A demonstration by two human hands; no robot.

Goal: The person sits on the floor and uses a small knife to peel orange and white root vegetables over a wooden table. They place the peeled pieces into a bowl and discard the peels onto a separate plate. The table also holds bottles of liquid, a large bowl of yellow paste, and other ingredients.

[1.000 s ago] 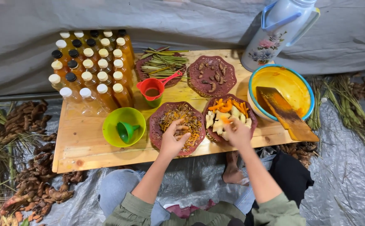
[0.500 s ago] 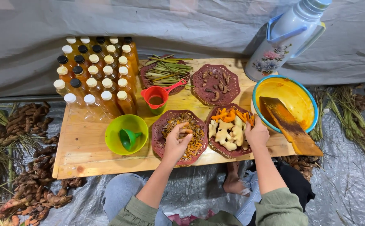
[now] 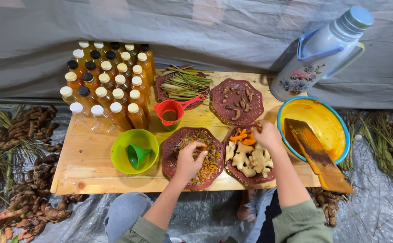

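My left hand (image 3: 189, 159) rests on a dark red plate (image 3: 171, 146) heaped with yellow-orange root pieces, fingers curled around some of them. My right hand (image 3: 267, 135) reaches over the neighbouring dark red plate (image 3: 250, 180), which holds pale ginger chunks (image 3: 246, 158) and orange slices (image 3: 241, 135); its fingers are at the far rim among the orange slices, and I cannot tell if they grip any. Both plates sit near the front edge of a low wooden table (image 3: 93, 166).
A green bowl with a green funnel (image 3: 135, 152), a red scoop cup (image 3: 171, 112), a plate of green stalks (image 3: 183, 83), a plate of brown pieces (image 3: 237, 101), several capped bottles (image 3: 108, 87), a yellow basin with a wooden paddle (image 3: 315, 135), a flowered thermos (image 3: 322, 51). Brown roots (image 3: 29, 135) lie on the left.
The view has drifted a little. My right hand moved from the near side of the ginger plate to its far rim by the orange slices. My left hand stays on the root plate.
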